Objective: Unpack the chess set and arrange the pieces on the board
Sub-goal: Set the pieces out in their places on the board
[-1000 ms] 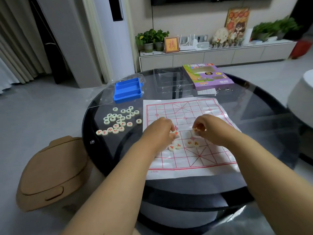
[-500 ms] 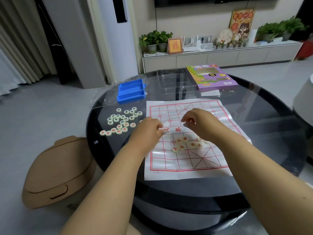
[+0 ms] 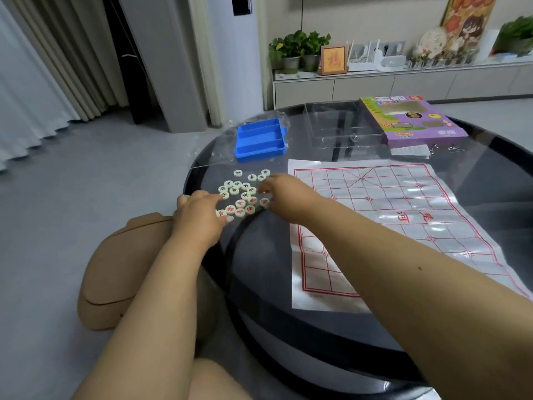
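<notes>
Cream-white pieces (image 3: 240, 194) are lying in a loose cluster on the glass table (image 3: 476, 145), left of the paper board (image 3: 403, 226), and you are reaching both hands into it in the head view. Your left hand (image 3: 200, 217) is touching the near-left edge with fingers loosely extended, while your right hand (image 3: 284, 194) is nearer the board, fingertips at the right edge; whether it is pinching a piece I cannot tell. Being flat round discs, the pieces are showing no long axis, faces up, so your carry is running rightward.

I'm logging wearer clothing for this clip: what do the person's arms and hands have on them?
Nothing visible: both forearms are bare as far as the frame shows, with no sleeves, gloves, watch or rings seen on the left hand or right hand.
</notes>
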